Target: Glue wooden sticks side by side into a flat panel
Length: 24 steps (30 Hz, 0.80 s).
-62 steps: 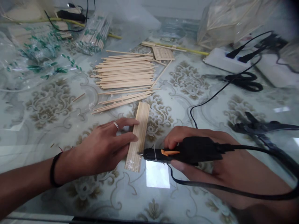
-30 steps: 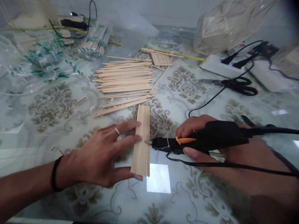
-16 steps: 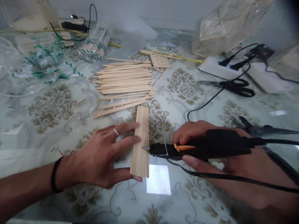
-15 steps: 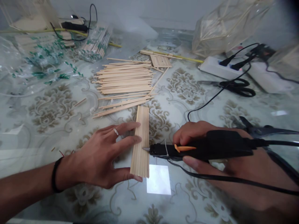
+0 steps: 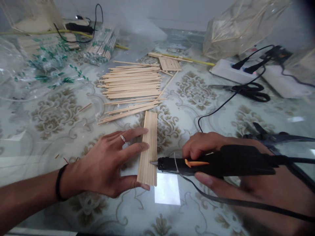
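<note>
A narrow panel of wooden sticks [image 5: 150, 149] laid side by side rests on the table in front of me. My left hand [image 5: 112, 160] steadies it, two fingertips on its left part and the thumb at its bottom end. From the right, my right hand [image 5: 214, 147] is wrapped round a black glue gun [image 5: 197, 164] with an orange trigger. Its metal tip is over the right part of the panel; whether it touches the wood I cannot tell. A pile of loose sticks [image 5: 133, 82] lies beyond the panel.
Scissors [image 5: 251, 91], a white power strip [image 5: 232, 70] and pliers [image 5: 275, 137] lie to the right. At the back are a small square stick panel [image 5: 169, 64], packaged sticks [image 5: 102, 46] and a stick frame [image 5: 236, 32]. Clear plastic bags [image 5: 46, 62] spread at the left.
The glue gun in my right hand has moved slightly down the panel, nearer to me. My left hand and the panel stay nearly still.
</note>
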Motion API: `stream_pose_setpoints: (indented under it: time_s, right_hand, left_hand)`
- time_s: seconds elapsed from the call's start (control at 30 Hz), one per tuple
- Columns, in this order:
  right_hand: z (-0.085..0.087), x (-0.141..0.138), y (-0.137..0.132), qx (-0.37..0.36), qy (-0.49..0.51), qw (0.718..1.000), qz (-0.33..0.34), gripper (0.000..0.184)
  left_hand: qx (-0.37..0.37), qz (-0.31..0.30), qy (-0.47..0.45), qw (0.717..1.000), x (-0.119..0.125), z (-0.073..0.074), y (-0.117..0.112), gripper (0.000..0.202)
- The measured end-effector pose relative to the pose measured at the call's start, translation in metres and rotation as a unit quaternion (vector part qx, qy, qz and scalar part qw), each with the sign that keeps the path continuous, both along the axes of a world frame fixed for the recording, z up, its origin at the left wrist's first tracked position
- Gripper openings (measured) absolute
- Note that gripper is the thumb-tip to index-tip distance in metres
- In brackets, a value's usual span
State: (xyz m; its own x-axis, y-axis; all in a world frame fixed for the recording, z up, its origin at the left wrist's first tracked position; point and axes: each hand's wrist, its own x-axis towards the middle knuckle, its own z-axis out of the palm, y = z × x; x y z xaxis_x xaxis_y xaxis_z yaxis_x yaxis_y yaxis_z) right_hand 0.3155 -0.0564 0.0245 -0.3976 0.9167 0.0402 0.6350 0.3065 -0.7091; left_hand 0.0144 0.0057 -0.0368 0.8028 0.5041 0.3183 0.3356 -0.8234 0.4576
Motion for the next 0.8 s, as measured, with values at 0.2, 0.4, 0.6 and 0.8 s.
stream_pose_setpoints:
  time_s: [0.2, 0.4, 0.6, 0.8]
  right_hand:
    - [-0.0029, 0.0022, -0.0012, 0.004, -0.005, 1.000, 0.012, 0.013]
    - [0.0000, 0.0002, -0.0018, 0.007, -0.016, 1.000, 0.024, 0.010]
    - [0.0018, -0.0006, -0.0035, 0.004, -0.015, 1.000, 0.026, 0.011]
    - [0.0005, -0.0019, -0.0061, -0.006, 0.017, 0.999, 0.038, 0.017]
  left_hand:
    - [0.000, -0.007, -0.001, 1.000, 0.0001, 0.0003, 0.0005, 0.062]
    - [-0.001, -0.003, -0.001, 1.000, 0.0009, 0.0007, 0.0005, 0.063]
    - [-0.001, -0.004, -0.001, 1.000, 0.0012, 0.0007, 0.0011, 0.064]
    - [-0.001, -0.004, 0.004, 1.000, 0.0003, 0.0015, 0.0006, 0.062]
